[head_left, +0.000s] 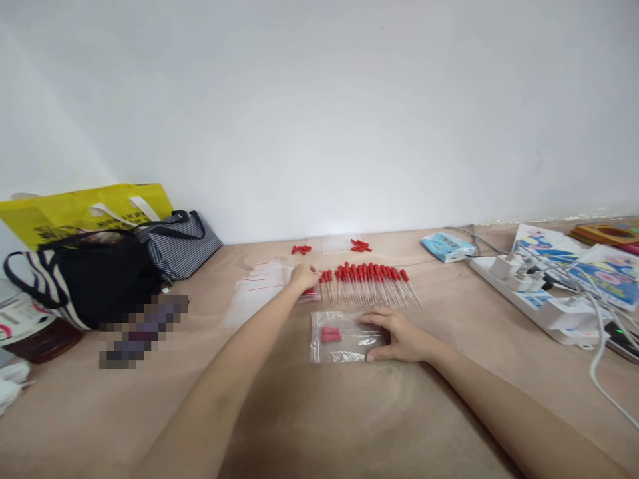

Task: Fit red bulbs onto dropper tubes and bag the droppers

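Note:
A clear plastic bag [349, 349] lies flat before me with two red rubber bulbs [331, 334] inside. My right hand [399, 334] rests on its right edge, thumb and fingers apart. Farther off, my left hand [305, 276] has its fingers closed at the left end of a row of red-topped droppers [372, 276]; what they hold, if anything, is too small to make out. Beneath that hand is a bag with red bulbs [310, 293], partly hidden. Flat empty bags [257, 289] with red lines are spread to its left.
Small red bulb piles [301, 249] [360, 245] lie near the wall. Left stand a black bag [100, 273], a striped bag [180, 246] and a yellow bag [100, 206]. Right are a blue packet [446, 247] and a power strip [509, 286] with cables.

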`<move>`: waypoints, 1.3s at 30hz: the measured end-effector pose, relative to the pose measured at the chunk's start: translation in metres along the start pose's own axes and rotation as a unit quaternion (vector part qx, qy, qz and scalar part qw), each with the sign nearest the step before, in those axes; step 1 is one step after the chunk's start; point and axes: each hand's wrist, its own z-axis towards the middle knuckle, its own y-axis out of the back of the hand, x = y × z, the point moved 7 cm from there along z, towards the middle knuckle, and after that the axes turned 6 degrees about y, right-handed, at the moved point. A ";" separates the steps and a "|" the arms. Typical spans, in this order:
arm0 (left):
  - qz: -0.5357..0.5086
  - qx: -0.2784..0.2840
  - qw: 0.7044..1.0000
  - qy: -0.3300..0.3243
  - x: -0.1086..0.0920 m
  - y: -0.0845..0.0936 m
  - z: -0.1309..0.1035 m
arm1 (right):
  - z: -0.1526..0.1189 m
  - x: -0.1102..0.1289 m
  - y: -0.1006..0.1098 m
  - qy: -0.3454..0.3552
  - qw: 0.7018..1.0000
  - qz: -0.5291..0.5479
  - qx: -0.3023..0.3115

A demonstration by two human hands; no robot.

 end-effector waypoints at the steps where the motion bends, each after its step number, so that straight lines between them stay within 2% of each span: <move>1: 0.005 0.010 1.000 0.009 -0.002 -0.006 0.005 | 0.000 0.000 0.000 0.001 1.000 0.000 0.000; 5: -0.005 0.045 0.999 0.016 -0.006 -0.020 0.012 | 0.001 0.001 0.000 0.005 1.000 -0.001 -0.001; 8: -0.042 0.051 0.998 0.010 -0.009 -0.020 0.012 | 0.002 0.001 0.001 0.005 1.000 0.000 -0.001; 10: -0.079 0.045 0.996 0.007 -0.010 -0.014 0.009 | 0.002 0.002 0.001 0.007 1.000 0.001 -0.002; 13: -0.157 0.020 0.987 0.002 -0.003 0.007 -0.003 | 0.001 0.002 0.001 0.008 1.000 0.003 -0.002; 15: -0.216 -0.013 0.976 -0.004 0.011 0.027 -0.019 | 0.001 0.002 0.001 0.007 1.000 0.004 -0.001; 18: -0.287 -0.084 0.954 -0.012 0.046 0.052 -0.053 | 0.001 0.002 0.001 0.008 1.000 0.004 -0.002; 19: -0.315 -0.110 0.943 -0.015 0.060 0.057 -0.065 | 0.001 0.002 0.001 0.009 1.000 0.002 -0.003; 20: -0.385 -0.139 0.912 -0.023 0.074 0.061 -0.077 | 0.001 0.002 0.001 0.010 1.000 0.001 -0.004; 22: -0.460 -0.150 0.875 -0.005 0.097 0.056 -0.094 | 0.001 0.002 0.001 0.009 1.000 -0.001 -0.006; 25: -0.508 -0.141 0.849 0.028 0.114 0.041 -0.106 | 0.001 0.002 0.001 0.007 1.000 0.000 -0.006; 28: -0.533 -0.128 0.836 0.037 0.113 0.032 -0.107 | 0.001 0.003 0.001 0.009 1.000 -0.001 -0.008; 32: -0.543 -0.118 0.831 0.035 0.106 0.030 -0.108 | -0.001 0.001 0.001 -0.001 1.000 -0.004 -0.011; 39: -0.496 -0.076 0.865 0.010 0.084 0.024 -0.125 | -0.001 0.000 -0.001 0.002 1.000 -0.002 -0.005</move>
